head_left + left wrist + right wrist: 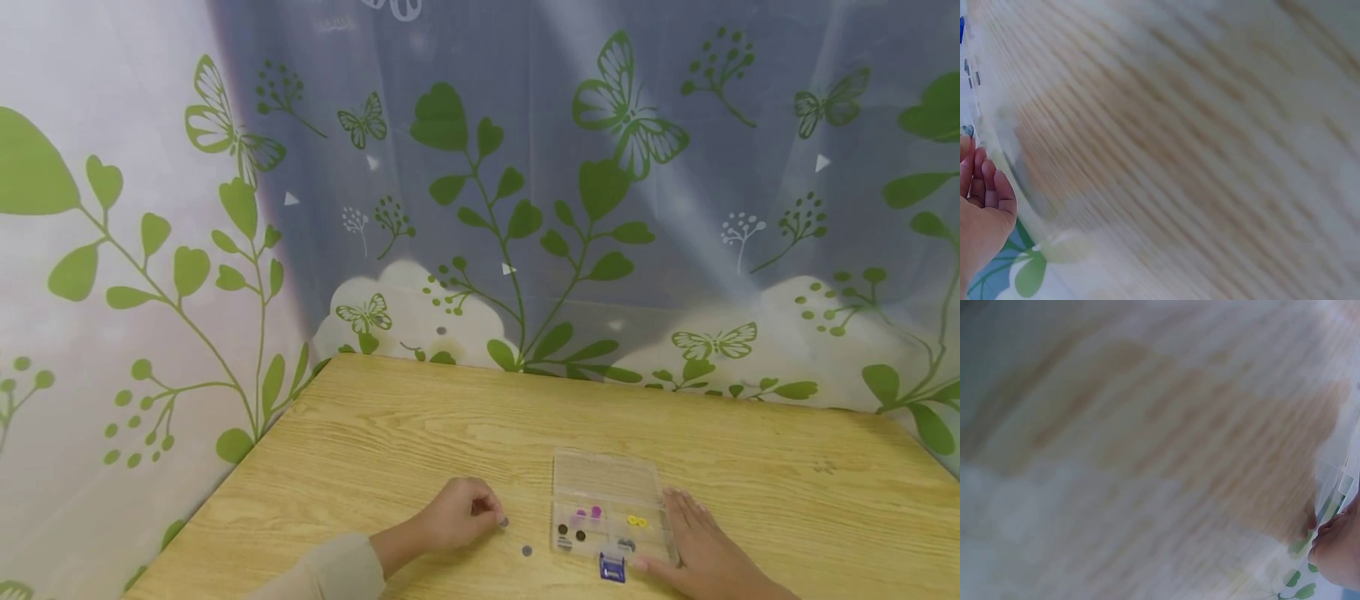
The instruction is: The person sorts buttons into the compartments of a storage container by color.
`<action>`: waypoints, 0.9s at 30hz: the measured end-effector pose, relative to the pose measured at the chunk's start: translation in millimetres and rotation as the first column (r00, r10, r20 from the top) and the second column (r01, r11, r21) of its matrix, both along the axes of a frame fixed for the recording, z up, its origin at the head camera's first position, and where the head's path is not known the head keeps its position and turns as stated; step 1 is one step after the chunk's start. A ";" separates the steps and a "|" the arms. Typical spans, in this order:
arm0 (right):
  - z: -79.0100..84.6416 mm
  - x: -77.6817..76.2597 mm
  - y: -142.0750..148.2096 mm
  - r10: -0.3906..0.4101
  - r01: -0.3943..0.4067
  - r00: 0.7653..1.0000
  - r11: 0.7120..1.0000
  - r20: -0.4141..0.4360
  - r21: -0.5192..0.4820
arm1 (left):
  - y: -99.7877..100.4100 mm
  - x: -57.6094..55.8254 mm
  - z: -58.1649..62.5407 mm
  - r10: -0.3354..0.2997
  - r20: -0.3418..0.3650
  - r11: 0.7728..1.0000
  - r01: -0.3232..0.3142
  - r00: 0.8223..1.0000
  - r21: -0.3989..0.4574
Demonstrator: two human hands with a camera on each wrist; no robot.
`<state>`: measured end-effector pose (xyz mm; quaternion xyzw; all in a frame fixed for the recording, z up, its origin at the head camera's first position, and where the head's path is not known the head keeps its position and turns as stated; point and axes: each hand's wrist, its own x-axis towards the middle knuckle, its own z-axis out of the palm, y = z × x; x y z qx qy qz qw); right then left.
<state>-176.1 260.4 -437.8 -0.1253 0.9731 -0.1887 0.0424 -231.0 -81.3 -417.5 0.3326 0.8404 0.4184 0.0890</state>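
Between thumb and forefinger my left hand (pixel 463 514) pinches a small grey disc (pixel 503 522), left of the clear plastic box (pixel 573 475). On the table near that hand lies another grey disc (pixel 527 551). The box's compartments hold purple discs (pixel 596 512), yellow discs (pixel 637 522), dark discs (pixel 581 536) and grey discs (pixel 626 545). A blue latch (pixel 612 567) sticks out at its front. My right hand (pixel 701 546) rests with straight fingers along the box's right side, its thumb near the front corner. In the left wrist view, the left hand (pixel 988 206) shows at the edge.
The wood-grain table (pixel 420 433) reaches back to a curtain (pixel 480 208) printed with leaves and butterflies. More of this cloth hangs along the left side. A faint cluster of marks (pixel 825 466) shows on the table at the right.
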 end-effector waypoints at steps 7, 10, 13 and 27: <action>-1.3 -0.2 1.0 0.005 -0.005 1.000 1.000 -0.005 0.002 | 5.7 -0.9 0.5 0.019 0.004 1.000 -0.019 1.000 0.006; -1.9 -0.6 1.4 0.001 -0.001 1.000 1.000 0.004 0.002 | 8.2 -0.9 0.3 0.019 -0.012 1.000 -0.018 1.000 0.014; -2.5 -1.6 1.7 -0.002 0.002 1.000 1.000 0.008 0.007 | 10.7 -1.1 0.0 0.026 -0.007 1.000 -0.025 1.000 0.018; -0.8 -1.5 0.8 -0.003 0.003 1.000 1.000 -0.003 0.008 | 22.8 0.2 5.9 0.026 -0.007 0.998 -0.025 1.000 0.058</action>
